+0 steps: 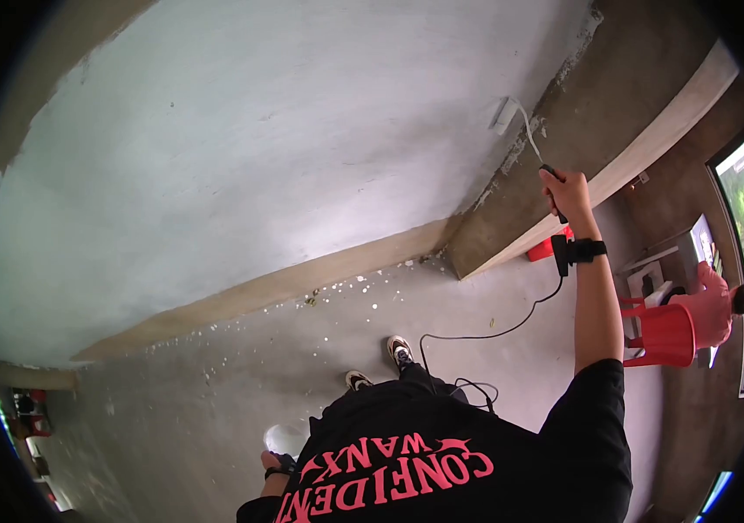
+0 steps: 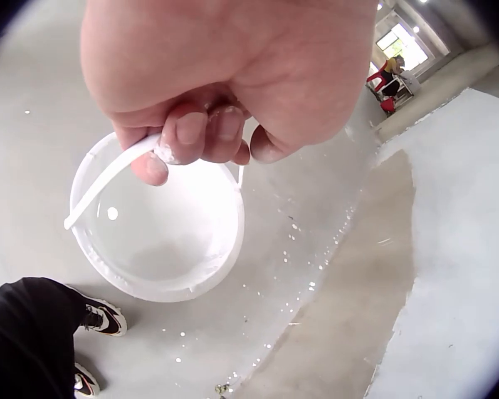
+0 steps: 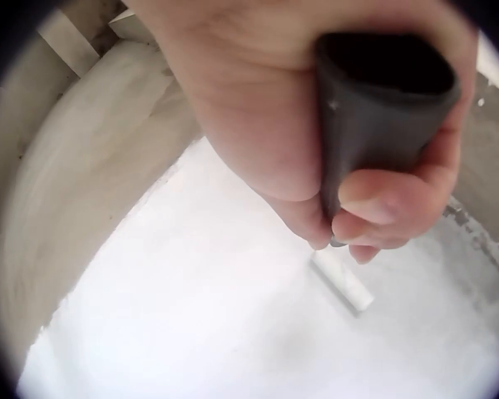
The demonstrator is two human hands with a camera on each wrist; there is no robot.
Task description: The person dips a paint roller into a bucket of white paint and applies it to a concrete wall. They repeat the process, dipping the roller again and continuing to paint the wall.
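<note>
Fingers curled round its black handle, my right hand (image 1: 570,193) grips a paint roller (image 1: 504,115) out to the upper right in the head view. The white roller sleeve lies against the white-coated part of the wall (image 1: 302,131), close to its edge with the bare brown strip. In the right wrist view the dark handle (image 3: 374,125) fills the palm, with the roller beyond it. Low beside my body, my left hand (image 2: 224,83) holds the handle of a white bucket (image 2: 162,287). Pale liquid shows inside the bucket.
White spatters (image 1: 363,281) dot the grey floor along the wall's foot. A brown beam or ledge (image 1: 511,222) juts out on the right. Farther right, a person in pink (image 1: 713,305) sits on a red chair (image 1: 672,336) beside a window. A black cable (image 1: 494,334) runs from my right wrist.
</note>
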